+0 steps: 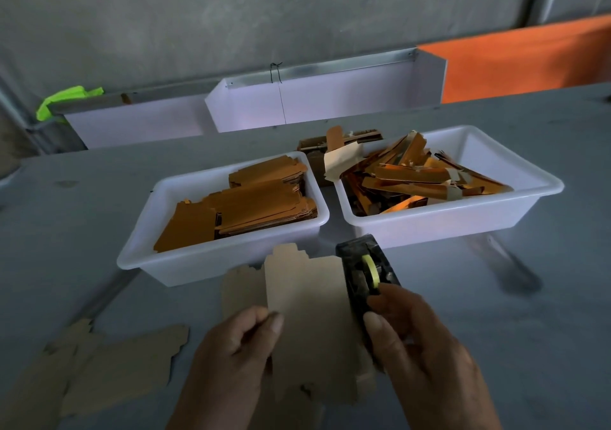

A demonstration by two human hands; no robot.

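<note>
— Cardboard, is it? Where?
— A flat brown cardboard blank (307, 314), held above the grey table (515, 337), near the white tub (185, 269). My left hand (231, 347) pinches its left edge, thumb on top.
— And the right?
— My right hand (420, 340) curls round the near end of the black tape dispenser (358, 264), just beside the blank.

On the grey table (529, 330) sit a left tub (185, 266), right tub (446, 223), tape dispenser (360, 264) and cardboard blanks (125, 367).
</note>
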